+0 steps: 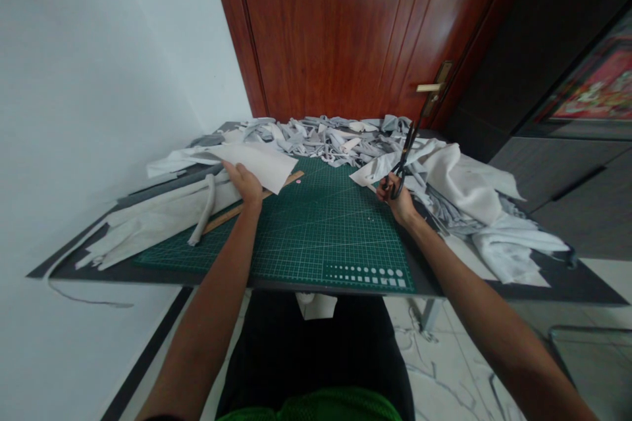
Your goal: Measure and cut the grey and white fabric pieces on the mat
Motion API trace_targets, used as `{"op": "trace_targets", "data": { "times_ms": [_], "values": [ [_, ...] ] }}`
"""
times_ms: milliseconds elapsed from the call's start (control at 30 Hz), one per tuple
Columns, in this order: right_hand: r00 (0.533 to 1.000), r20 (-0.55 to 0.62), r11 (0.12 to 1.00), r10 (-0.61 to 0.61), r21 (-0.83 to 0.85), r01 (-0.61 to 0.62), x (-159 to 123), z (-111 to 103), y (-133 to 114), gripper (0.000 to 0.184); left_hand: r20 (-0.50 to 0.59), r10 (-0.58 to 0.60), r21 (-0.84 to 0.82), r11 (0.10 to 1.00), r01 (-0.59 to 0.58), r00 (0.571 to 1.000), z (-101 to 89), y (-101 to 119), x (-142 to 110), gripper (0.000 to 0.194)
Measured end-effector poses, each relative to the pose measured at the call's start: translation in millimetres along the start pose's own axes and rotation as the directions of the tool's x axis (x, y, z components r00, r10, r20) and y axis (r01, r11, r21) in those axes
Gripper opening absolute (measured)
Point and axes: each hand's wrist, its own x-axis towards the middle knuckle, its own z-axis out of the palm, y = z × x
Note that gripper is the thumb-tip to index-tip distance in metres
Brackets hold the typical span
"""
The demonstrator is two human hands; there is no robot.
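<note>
Holding black scissors (pixel 402 161) | right hand (pixel 395 200) fingers clamped on handles (pixel 396 188) | left hand (pixel 243 184) flat on white fabric (pixel 257 163)

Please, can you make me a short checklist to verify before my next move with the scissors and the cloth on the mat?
1. Left hand flat on the white cloth piece: ok.
2. Wooden ruler lying on the green cutting mat, partly under the cloth: ok.
3. Black scissors gripped in the right hand: ok.
4. Scissor blades open or closed: cannot tell.
5. Cutting line marked on the cloth: cannot tell.
6. White cloth heap off the mat: not ok, a corner overlaps it.
</note>
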Motion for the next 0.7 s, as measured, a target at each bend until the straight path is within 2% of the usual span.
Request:
{"op": "trace_targets", "data": {
  "times_ms": [67,100,133,167,200,233,267,333,400,433,467,500,533,567,633,700],
  "values": [
    [1.000,0.004,1.000,-0.005,-0.008,0.005,0,0,1,0.050,-0.090,0.083,0.043,0.996,-0.080,0.992,-4.8,11,0,0.064],
    [1.000,0.005,1.000,-0.008,-0.011,0.008,0,0,1,0.050,-0.072,0.142,0.055,0.989,-0.138,0.987,-4.9,19,-2,0.064],
    [1.000,0.004,1.000,-0.012,-0.014,0.012,0,0,1,0.050,0.027,0.225,0.049,0.973,-0.226,0.974,-3.2,30,-6,0.063],
    [1.000,0.003,1.000,-0.017,-0.017,0.017,0,0,1,0.051,0.157,0.315,0.022,0.946,-0.323,0.936,0.3,41,-11,0.060],
    [1.000,0.000,1.000,-0.023,-0.019,0.023,0,0,1,0.051,0.295,0.401,-0.024,0.911,-0.413,0.867,5.4,53,-19,0.055],
    [1.000,-0.003,0.999,-0.031,-0.021,0.031,0,0,0,0.051,0.433,0.470,-0.077,0.869,-0.488,0.769,11.8,64,-28,0.051],
    [0.999,-0.008,0.999,-0.038,-0.022,0.038,0,0,0,0.051,0.560,0.510,-0.127,0.832,-0.541,0.653,19.0,75,-39,0.050],
    [0.999,-0.019,0.998,-0.051,-0.024,0.050,1,-1,0,0.051,0.755,0.502,-0.215,0.797,-0.565,0.422,33.7,91,-63,0.053],
    [0.998,-0.030,0.998,-0.057,-0.032,0.056,1,-1,1,0.051,0.868,0.455,-0.295,0.793,-0.534,0.197,46.0,101,-86,0.056],
    [0.998,-0.035,0.998,-0.059,-0.039,0.058,1,-2,1,0.050,0.891,0.437,-0.324,0.798,-0.508,0.119,50.5,104,-96,0.055],
    [0.997,-0.040,0.997,-0.060,-0.048,0.058,1,-2,2,0.050,0.900,0.432,-0.355,0.804,-0.477,0.060,53.7,106,-103,0.053],
    [0.997,-0.044,0.997,-0.061,-0.057,0.059,1,-3,2,0.050,0.901,0.433,-0.376,0.810,-0.449,0.028,55.5,107,-108,0.049],
    [0.997,-0.047,0.996,-0.062,-0.066,0.059,1,-3,2,0.051,0.901,0.434,-0.383,0.819,-0.428,0.024,56.2,106,-110,0.044],
    [0.997,-0.049,0.996,-0.062,-0.075,0.058,1,-4,3,0.051,0.902,0.429,-0.373,0.829,-0.416,0.046,55.9,106,-110,0.040],
    [0.997,-0.050,0.994,-0.060,-0.092,0.056,1,-4,3,0.053,0.913,0.384,-0.301,0.864,-0.404,0.140,53.2,102,-105,0.035],
    [0.997,-0.047,0.993,-0.057,-0.110,0.052,1,-4,4,0.055,0.932,0.288,-0.190,0.906,-0.378,0.222,49.2,97,-98,0.032]
  ]
}}
